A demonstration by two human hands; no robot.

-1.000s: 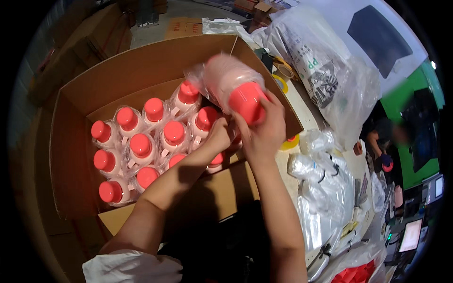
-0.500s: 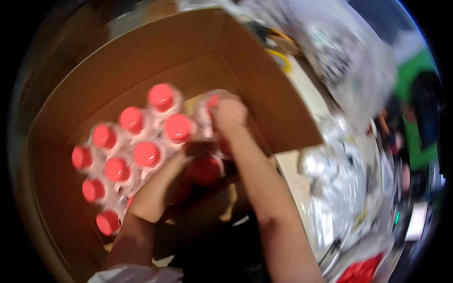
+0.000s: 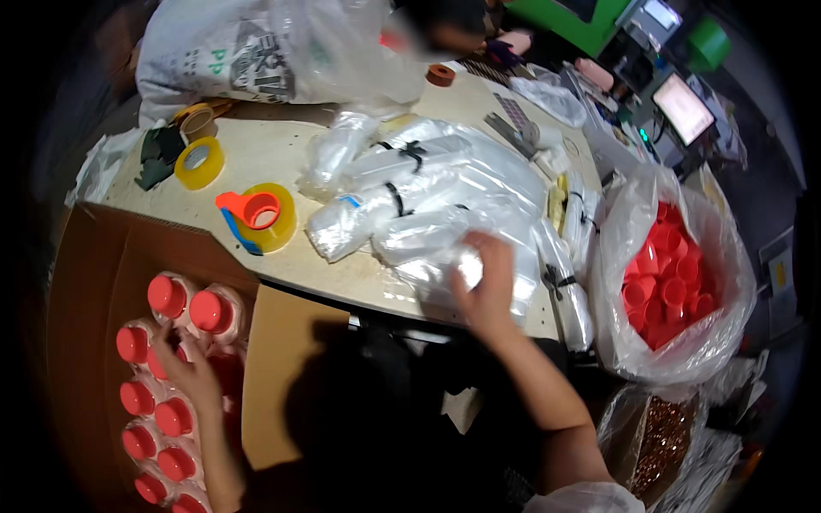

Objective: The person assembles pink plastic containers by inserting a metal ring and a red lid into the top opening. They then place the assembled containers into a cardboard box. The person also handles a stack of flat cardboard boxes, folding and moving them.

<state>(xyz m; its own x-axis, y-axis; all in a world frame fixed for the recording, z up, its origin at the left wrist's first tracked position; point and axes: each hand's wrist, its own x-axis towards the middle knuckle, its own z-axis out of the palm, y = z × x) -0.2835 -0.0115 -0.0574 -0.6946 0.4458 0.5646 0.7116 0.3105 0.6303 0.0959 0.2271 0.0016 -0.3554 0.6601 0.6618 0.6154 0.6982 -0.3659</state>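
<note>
My left hand [image 3: 190,369] is over the cardboard box at the lower left. Its fingers are apart and touch or hover just over a red cap [image 3: 159,362] on one of several clear bottles [image 3: 229,333] standing in rows. My right hand [image 3: 489,286] is above the bundles of clear plastic bags [image 3: 428,227] on the table. Its thumb and fingers are curved with a gap between them, and bright plastic shows through. Whether it touches the plastic is hard to see.
A cardboard box [image 3: 85,256] stands against the table [image 3: 256,154]. Tape rolls [image 3: 199,162] and an orange scoop-shaped piece [image 3: 248,208] lie on the table. A large white sack [image 3: 265,60] stands behind. At right is a clear bag of red cups or caps [image 3: 671,282]. A screen [image 3: 682,109] glows farther back.
The view has swung right toward the table. My right hand has left the bottles in the box and moved over the plastic bags. My left hand is still among the red caps.
</note>
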